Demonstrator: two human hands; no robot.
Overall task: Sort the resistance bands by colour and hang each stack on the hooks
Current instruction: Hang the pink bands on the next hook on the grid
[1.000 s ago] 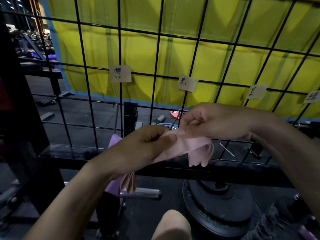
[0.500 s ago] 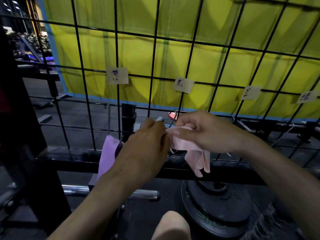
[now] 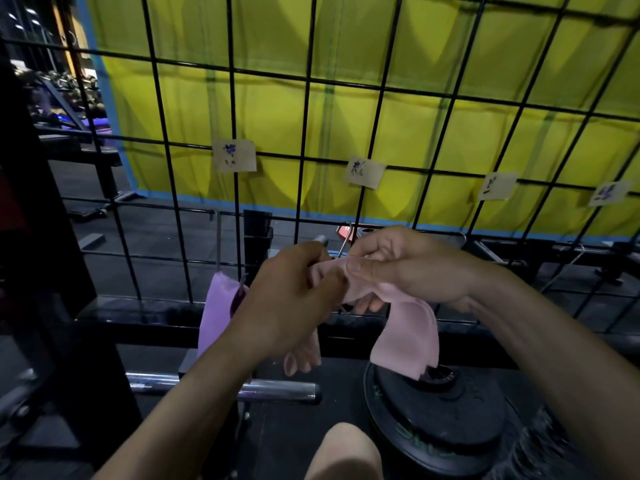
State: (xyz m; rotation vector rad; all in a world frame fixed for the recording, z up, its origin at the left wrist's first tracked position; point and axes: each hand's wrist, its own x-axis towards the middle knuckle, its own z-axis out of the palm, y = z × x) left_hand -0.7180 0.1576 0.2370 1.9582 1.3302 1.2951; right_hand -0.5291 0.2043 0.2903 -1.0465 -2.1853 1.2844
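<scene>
A pale pink resistance band (image 3: 405,336) stretches between both hands in front of the black wire grid (image 3: 304,140). My left hand (image 3: 287,303) grips its left part, with ends hanging below the palm. My right hand (image 3: 398,268) pinches the band at its top, just below a thin metal hook (image 3: 346,237) on the grid. The band's right loop hangs down over a weight plate. A purple band (image 3: 216,313) hangs from another hook at the left, partly behind my left hand.
Paper labels (image 3: 234,155) (image 3: 365,171) (image 3: 497,186) (image 3: 611,192) are stuck along the grid. A yellow curtain hangs behind it. Black weight plates (image 3: 440,420) lie at lower right, a chrome bar (image 3: 277,389) below my hands, my knee (image 3: 343,452) at the bottom edge.
Both hands have kept hold of the pink band near the hook. The band's right loop now hangs longer and wider below my right hand.
</scene>
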